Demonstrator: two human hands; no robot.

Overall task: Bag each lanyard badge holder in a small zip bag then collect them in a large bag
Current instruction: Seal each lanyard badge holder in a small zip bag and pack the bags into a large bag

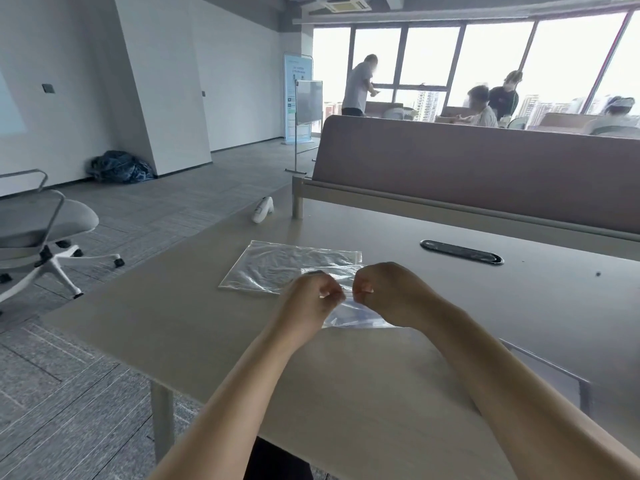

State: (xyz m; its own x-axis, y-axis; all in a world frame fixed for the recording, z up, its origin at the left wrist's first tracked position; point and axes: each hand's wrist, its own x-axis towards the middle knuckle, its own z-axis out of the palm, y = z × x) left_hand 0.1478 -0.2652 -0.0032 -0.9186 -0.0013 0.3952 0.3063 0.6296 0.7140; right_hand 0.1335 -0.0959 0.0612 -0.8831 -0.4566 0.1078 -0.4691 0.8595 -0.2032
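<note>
Small zip bag [356, 311] at frame centre: left hand [311, 296] and right hand [388, 292] are both pinching its edge. Large bag [284, 266] is lying flat behind them, apparently unfilled; collecting is remaining.

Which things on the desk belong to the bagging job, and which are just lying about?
For the job:
small bag, pinched by left hand and right hand
large bag, flat on the desk

Lying about:
white controller
cable slot

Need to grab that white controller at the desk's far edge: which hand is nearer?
Left. The left hand sits below-right of the white controller; the right hand is farther right.
</note>
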